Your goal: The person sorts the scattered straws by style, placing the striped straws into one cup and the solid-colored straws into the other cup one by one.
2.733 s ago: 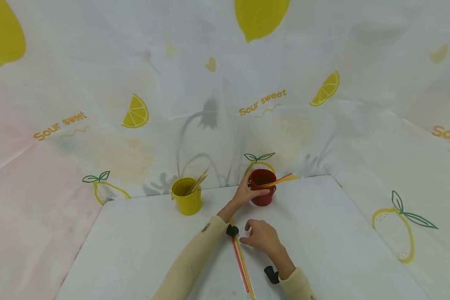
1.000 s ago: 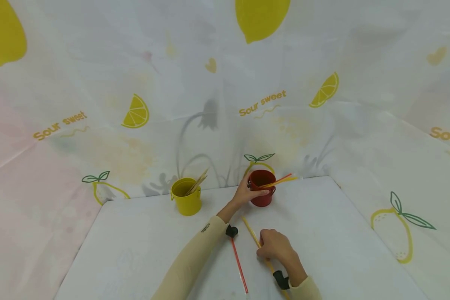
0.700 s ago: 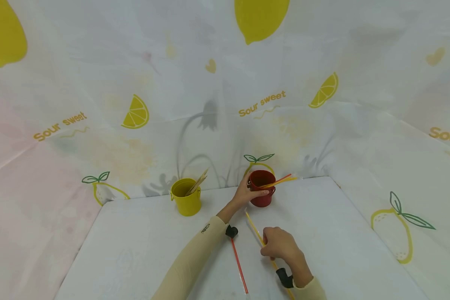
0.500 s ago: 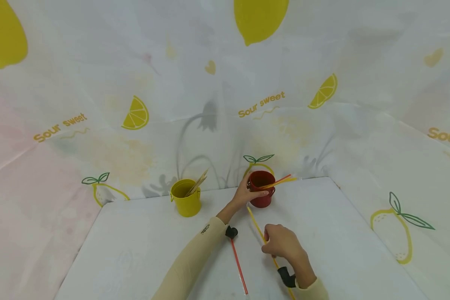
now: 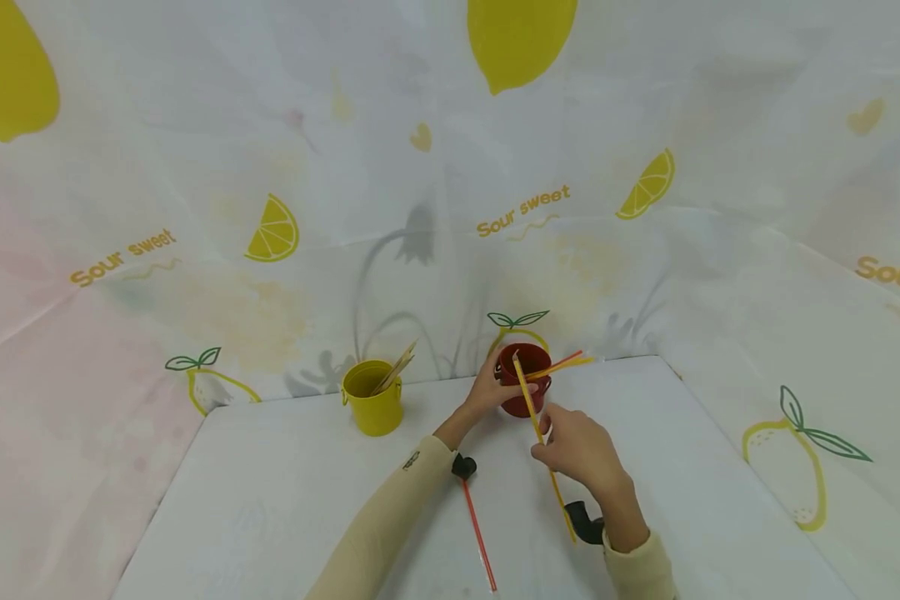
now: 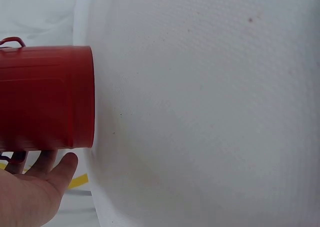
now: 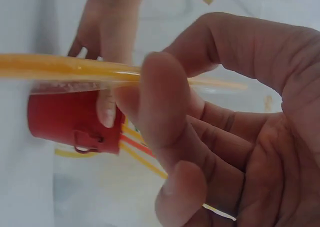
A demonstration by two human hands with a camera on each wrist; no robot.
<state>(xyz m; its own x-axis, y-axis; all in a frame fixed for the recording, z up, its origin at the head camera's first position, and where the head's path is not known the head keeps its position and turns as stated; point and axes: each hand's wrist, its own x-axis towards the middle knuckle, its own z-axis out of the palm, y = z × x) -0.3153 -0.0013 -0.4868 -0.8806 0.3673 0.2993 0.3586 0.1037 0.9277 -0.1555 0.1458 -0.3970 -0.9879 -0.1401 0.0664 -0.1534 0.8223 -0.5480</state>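
My left hand (image 5: 482, 393) holds the small red bucket (image 5: 513, 407) at the back of the table, thumb across its front. In the left wrist view, fingers (image 6: 64, 169) lie along the side of the bucket. Several red and yellow straws (image 5: 572, 360) lean out of it to the right. Between thumb and index finger, my right hand (image 5: 583, 450) pinches a yellow drinking straw (image 5: 560, 497) in a clear wrapper. It is tilted, with its far tip over the bucket's opening. A red straw (image 5: 480, 537) lies on the table by my left forearm.
A yellow bucket (image 5: 377, 416) with several thin wooden sticks (image 5: 394, 368) stands to the left of the red one. Behind the white table (image 5: 270, 500) hangs a lemon-print cloth (image 5: 330, 167). Black wrist cameras (image 5: 583, 525) sit on both wrists.
My right hand has taken the yellow straw from beside the red one, and has lifted it forward to the red bucket. The left hand keeps its hold on the bucket.
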